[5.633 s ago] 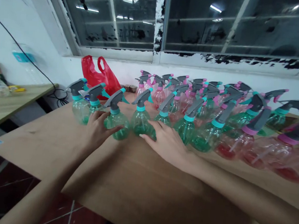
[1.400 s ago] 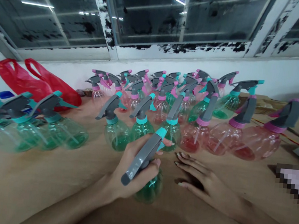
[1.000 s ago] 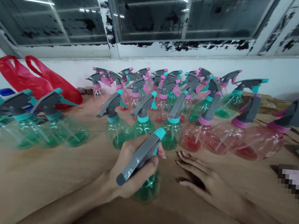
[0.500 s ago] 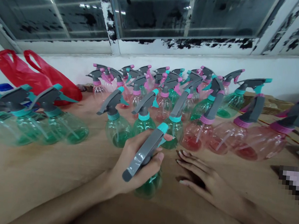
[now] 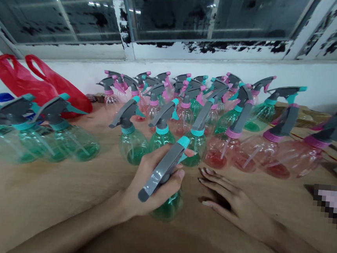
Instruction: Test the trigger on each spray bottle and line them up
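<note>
My left hand [image 5: 149,180] is wrapped round the neck of a green spray bottle [image 5: 169,207], under its grey trigger head with a turquoise nozzle. The bottle is near the table's front, its nozzle pointing away to the right. My right hand [image 5: 230,199] rests palm down on the wooden table [image 5: 70,200], fingers stretched out, holding nothing. Just beyond my hands stands a row with three green spray bottles [image 5: 133,147] and, to their right, three pink spray bottles [image 5: 221,151]. Another group of green spray bottles [image 5: 77,142] stands on the left.
Several pink and green spray bottles [image 5: 184,114] crowd behind the front row. A red plastic bag [image 5: 56,89] lies at the back left. Flattened cardboard [image 5: 302,116] and a pixelated pinkish object [image 5: 334,202] are on the right. Windows [image 5: 219,16] line the wall behind.
Earlier both hands were among the green bottles farther left. Since then my left hand has taken hold of one green spray bottle near the front. Over the last second it has barely moved.
</note>
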Motion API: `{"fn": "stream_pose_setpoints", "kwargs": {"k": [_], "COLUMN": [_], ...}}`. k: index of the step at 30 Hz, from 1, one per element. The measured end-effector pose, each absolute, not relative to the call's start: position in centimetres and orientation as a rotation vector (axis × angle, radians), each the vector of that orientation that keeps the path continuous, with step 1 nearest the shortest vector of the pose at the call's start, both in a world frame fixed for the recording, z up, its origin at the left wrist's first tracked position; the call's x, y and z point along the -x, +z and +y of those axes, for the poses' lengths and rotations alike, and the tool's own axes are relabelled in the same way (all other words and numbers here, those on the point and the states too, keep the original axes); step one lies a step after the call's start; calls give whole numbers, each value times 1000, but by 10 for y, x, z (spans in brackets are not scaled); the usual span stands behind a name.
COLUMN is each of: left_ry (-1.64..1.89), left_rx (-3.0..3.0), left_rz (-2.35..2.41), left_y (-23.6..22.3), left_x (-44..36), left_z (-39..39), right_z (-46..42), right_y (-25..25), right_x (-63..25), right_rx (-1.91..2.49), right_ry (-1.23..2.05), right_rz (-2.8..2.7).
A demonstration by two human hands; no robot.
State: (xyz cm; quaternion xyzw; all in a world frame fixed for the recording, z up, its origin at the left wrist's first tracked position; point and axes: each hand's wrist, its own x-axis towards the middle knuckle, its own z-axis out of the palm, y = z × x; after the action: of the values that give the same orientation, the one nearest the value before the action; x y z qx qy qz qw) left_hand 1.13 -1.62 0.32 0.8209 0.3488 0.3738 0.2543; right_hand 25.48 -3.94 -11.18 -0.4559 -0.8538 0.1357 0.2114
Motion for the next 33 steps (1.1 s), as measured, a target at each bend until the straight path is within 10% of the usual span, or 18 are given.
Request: {"fn": "stream_pose_setpoints", "kwargs": {"k": [33], "left_ry": [1039], "left_rx": [-2155], "left_rz": [931], "left_y": [2], "left_x": [-12], "left_z": [-16], "right_z": [-40], "right_y": [-112], "right_x": [-254], "right_rx": [1279], "right_ry": [348], "right_rz": [-2354]}}
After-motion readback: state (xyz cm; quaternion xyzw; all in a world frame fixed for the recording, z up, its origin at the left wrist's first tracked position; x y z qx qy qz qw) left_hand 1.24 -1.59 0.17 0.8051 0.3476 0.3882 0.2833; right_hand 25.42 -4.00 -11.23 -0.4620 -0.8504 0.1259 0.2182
